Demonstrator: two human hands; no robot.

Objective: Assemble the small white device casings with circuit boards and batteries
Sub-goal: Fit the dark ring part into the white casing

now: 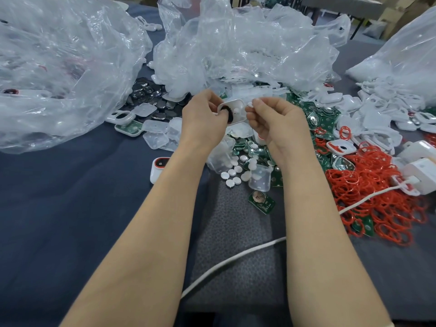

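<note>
The left grip (pixel 204 114) is clenched round a white casing (pixel 233 109), a smooth rounded-square plastic shell with a dark round part inside it near the fingers. The casing is held above the counter (pixel 59 208), which is covered in dark blue cloth. The right grip (pixel 276 119), just beside the casing, pinches a small white piece (pixel 250 104) between thumb and forefinger; its exact shape is too small to tell.

Directly below both grips lie flat white discs (pixel 232 175), thin clear square covers (pixel 259 179) and green circuit boards (pixel 262 201) with round metal contacts. Beyond the left grip sits a heap of shiny dark coin batteries (pixel 146 90). To the outside of the right grip spreads a tangle of thin red rubber rings (pixel 377 199), with more white casings behind them. Crinkled clear plastic bags (pixel 236 43) rise beyond the grips; the middle one spills white shells. Under the forearms, a white cable (pixel 236 258) crosses a grey speckled pad (pixel 236 220).
</note>
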